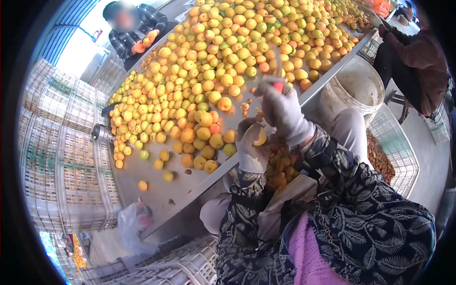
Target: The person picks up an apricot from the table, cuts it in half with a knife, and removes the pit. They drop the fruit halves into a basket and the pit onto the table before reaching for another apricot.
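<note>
Head view: the left hand (251,148) pinches a yellow fruit (260,137) by the worktop (130,176); the right hand (283,112) grips a red-handled knife (278,86) blade-up, likely sparing the left.

A broad metal worktop (159,197) is set across the space, its straight edge slanted through the view. The left side is lined with stacked pale plastic crates (66,156), their walls pierced by rows of slots. Above the crates, a ribbed blue panel (71,21) is seen, flanked by bright white light. At the far right, a grey floor (434,164) is evenly lit.
</note>
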The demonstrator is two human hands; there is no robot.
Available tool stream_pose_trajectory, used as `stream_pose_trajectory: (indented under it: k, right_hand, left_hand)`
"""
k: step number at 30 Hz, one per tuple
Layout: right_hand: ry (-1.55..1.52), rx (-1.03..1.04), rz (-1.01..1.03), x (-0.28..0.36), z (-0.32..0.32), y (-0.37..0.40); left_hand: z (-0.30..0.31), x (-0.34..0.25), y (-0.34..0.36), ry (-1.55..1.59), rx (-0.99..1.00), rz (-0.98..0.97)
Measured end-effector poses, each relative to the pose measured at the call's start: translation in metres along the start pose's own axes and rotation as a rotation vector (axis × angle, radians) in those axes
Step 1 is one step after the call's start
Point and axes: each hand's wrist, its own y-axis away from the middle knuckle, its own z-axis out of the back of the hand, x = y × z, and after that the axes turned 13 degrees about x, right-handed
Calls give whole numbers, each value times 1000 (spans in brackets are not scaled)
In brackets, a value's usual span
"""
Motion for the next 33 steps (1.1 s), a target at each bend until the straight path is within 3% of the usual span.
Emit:
stream_pose_trajectory:
  k: [3, 5, 6, 8, 9, 11, 12, 14, 18, 20, 21, 23, 25, 26, 27, 33]
  right_hand:
    - [-157, -67, 22, 10, -18, -11]
    - [-201, -117, 63, 4, -24, -17]
    - [-162, -96, 89, 1, -25, -18]
    - [-132, -75, 86, -1, -27, -15]
    - [-103, -59, 89, -2, -28, -13]
    - [-98, -49, 60, -4, -33, -8]
    - [-93, -41, 33, -5, -35, -5]
    - [-69, -15, 83, -10, -36, -6]
    - [-24, 36, 178, -14, -43, -5]
    - [-15, 9, 257, -20, -44, -4]
    - [59, 27, 245, -21, -46, -4]
    - [134, 47, 232, -25, -49, -1]
    - [375, 194, 264, -26, -52, 3]
    - [356, 241, 339, -21, -55, 4]
    - [346, 284, 309, -25, -53, 0]
    - [212, 20, 307, -28, -61, -4]
  left_hand:
    - [2, 1, -4, 69, -79, 44]
    - [-20, -7, 5, -953, 68, -220]
    - [-14, -2, 0, -950, 63, -221]
    - [-1, 7, -12, -114, -63, -44]
    - [6, 12, -10, -113, -67, -44]
    - [7, 11, -7, -835, -54, -225]
    - [9, 8, -6, -834, -55, -226]
    - [14, -1, -4, -1466, 11, -329]
    - [11, -1, -6, -1197, -1, -136]
    - [13, 18, -12, -1051, -116, -450]
    - [16, 21, -14, -1050, -115, -457]
    - [20, 24, -14, -303, -49, -351]
    - [54, 40, -21, -306, -66, -325]
    - [52, 37, -26, -309, -72, -303]
    - [53, 30, -19, -762, -100, -381]
    - [55, 26, -24, -1248, -191, -320]
